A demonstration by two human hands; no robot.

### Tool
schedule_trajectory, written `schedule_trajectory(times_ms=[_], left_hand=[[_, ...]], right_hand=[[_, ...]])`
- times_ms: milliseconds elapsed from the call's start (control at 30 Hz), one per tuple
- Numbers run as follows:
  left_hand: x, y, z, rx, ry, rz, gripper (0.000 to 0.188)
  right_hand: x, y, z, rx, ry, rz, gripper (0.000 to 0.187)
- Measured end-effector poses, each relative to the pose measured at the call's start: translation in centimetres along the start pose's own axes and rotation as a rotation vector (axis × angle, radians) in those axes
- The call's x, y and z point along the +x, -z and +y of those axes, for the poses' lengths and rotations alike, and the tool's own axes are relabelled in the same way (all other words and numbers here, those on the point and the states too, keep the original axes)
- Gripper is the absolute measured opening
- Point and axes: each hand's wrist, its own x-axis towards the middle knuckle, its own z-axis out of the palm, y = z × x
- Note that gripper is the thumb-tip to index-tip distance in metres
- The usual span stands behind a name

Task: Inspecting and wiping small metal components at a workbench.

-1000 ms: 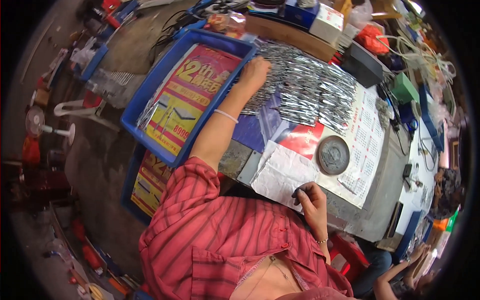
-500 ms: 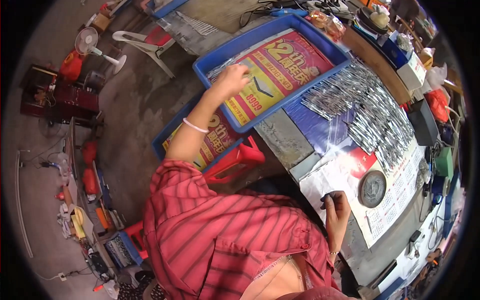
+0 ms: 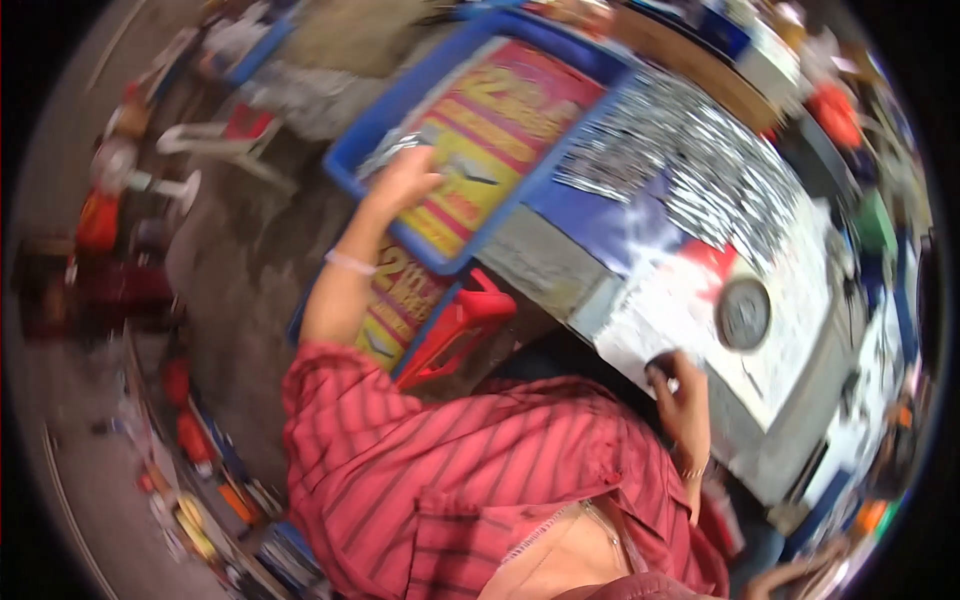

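My left hand (image 3: 408,178) reaches over the left end of a blue plastic tray (image 3: 350,150) lined with a red and yellow printed sheet (image 3: 500,120). Its fingers are curled but smeared by motion. Silvery thin metal pieces (image 3: 385,152) lie by the fingertips; whether any are held I cannot make out. By the table's near edge, my right hand (image 3: 685,400) is closed, thumb and fingers together around something small and dark (image 3: 657,368). White paper (image 3: 640,320) lies beneath and beyond it. A round dark metal disc (image 3: 744,313) rests on the paper to its right.
A large spread of thin silvery metal strips (image 3: 700,150) covers the table right of the tray. Below the tray are a second blue tray with a similar sheet (image 3: 400,300) and a red plastic stool (image 3: 465,325). A white chair (image 3: 220,140) stands at left.
The whole view has shifted and blurred, with the tray and table sitting further left and higher. My left hand stays at the tray's left end; my right hand stays closed by the paper.
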Motion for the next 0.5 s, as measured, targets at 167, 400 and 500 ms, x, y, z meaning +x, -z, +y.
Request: schedule_trajectory(times_ms=[167,400,500], left_hand=[[-5.3,2.0,8.2,-0.357,-0.068,0.334,0.022],[-12.4,-3.5,20.0,-0.807,-0.165,-0.186,0.032],[-14.0,-6.5,22.2,-0.957,-0.207,-0.309,0.029]], right_hand=[[1.0,7.4,5.9,-0.086,-0.087,0.491,0.008],[3.0,12.5,12.0,-0.314,-0.136,0.472,0.013],[4.3,12.2,12.3,-0.461,-0.017,0.377,0.015]])
